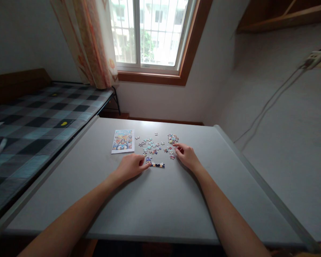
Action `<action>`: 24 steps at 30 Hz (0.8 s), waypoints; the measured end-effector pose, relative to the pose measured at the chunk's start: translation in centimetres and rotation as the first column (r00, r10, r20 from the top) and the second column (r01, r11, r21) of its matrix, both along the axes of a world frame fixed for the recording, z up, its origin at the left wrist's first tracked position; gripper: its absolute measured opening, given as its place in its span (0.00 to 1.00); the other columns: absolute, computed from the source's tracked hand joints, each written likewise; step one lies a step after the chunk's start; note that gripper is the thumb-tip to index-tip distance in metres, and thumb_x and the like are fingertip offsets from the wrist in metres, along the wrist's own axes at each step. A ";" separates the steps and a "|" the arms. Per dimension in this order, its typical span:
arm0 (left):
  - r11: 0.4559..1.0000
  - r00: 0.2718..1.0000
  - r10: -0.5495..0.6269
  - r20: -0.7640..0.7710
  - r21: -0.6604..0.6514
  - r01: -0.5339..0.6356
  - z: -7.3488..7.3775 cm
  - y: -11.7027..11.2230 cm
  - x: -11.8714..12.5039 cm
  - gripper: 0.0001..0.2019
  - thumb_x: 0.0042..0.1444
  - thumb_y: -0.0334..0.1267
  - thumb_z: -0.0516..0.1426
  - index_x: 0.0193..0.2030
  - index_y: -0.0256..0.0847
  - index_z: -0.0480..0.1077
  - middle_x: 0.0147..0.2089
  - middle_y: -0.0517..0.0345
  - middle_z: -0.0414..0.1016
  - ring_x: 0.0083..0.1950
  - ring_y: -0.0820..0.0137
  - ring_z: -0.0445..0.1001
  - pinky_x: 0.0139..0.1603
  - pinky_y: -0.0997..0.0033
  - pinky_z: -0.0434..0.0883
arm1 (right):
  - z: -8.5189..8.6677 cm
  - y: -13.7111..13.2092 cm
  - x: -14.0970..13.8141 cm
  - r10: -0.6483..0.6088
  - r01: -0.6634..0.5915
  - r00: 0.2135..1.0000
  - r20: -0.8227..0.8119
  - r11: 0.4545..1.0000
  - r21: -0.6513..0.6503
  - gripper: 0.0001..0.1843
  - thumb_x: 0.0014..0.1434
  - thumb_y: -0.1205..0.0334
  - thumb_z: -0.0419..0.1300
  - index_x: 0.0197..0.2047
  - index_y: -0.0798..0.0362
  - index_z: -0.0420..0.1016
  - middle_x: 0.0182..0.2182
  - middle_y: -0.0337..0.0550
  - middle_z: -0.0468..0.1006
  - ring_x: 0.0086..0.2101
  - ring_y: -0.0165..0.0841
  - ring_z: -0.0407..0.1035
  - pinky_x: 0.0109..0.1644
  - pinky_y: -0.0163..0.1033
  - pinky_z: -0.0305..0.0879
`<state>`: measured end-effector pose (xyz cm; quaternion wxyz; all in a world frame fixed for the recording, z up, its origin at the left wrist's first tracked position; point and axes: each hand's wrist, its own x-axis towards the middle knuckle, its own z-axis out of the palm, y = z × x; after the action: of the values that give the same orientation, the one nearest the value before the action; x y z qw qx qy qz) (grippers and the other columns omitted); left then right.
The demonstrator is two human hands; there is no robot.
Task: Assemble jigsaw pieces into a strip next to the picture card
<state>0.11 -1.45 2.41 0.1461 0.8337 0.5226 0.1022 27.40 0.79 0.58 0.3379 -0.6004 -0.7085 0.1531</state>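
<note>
My left hand (131, 165) rests on the table, fingers bent and thumb stretched apart from them. Its thumb tip touches the left end of a short strip of joined jigsaw pieces (157, 165), dark blue and orange. Small purple pieces (148, 158) lie by those fingertips, partly hidden. Over on the right, my right hand (186, 155) reaches to the edge of the loose pieces, index finger and thumb apart, with nothing visible between them. Just left of it are a few loose jigsaw pieces (171, 156), and a heaped pile of pieces (173, 138) sits beyond its fingertips.
A printed picture sheet (123, 141) lies left of the scattered jigsaw pieces (150, 145) on the white table (155, 203). A bed with a checked cover (42, 117) stands along the left side. Ahead is a window (149, 35); cables (270, 96) hang on the right wall.
</note>
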 end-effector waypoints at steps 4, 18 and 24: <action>1.000 0.999 0.015 0.034 -0.020 -0.014 0.0 -0.1 0.2 0.24 0.60 0.56 0.49 0.21 0.40 0.64 0.21 0.60 0.66 0.24 0.72 0.60 0.27 0.71 0.49 | 0.1 -0.2 -0.4 -0.010 0.011 0.999 -0.045 0.999 0.036 0.15 0.58 0.62 0.53 0.42 0.53 0.79 0.33 0.44 0.81 0.28 0.31 0.70 0.38 0.37 0.67; 0.994 0.996 0.037 0.083 -0.101 -0.028 0.2 -0.3 0.5 0.22 0.61 0.52 0.48 0.21 0.40 0.62 0.21 0.60 0.64 0.23 0.73 0.58 0.28 0.71 0.48 | 0.7 -0.6 -0.9 0.014 -0.007 0.996 -0.090 0.997 0.077 0.14 0.59 0.62 0.52 0.42 0.52 0.78 0.33 0.44 0.80 0.28 0.33 0.69 0.37 0.38 0.68; 0.997 0.994 -0.002 0.110 -0.079 0.010 1.3 -0.5 0.3 0.21 0.61 0.51 0.49 0.21 0.40 0.60 0.20 0.61 0.63 0.23 0.74 0.56 0.27 0.70 0.48 | 0.4 -0.5 -0.7 0.005 0.001 0.996 -0.084 0.997 0.073 0.14 0.59 0.61 0.52 0.42 0.52 0.78 0.35 0.45 0.81 0.28 0.33 0.70 0.37 0.38 0.68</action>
<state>0.39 -1.96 3.72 0.2081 0.8219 0.5150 0.1266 26.67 0.34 1.03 0.3892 -0.5798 -0.6993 0.1526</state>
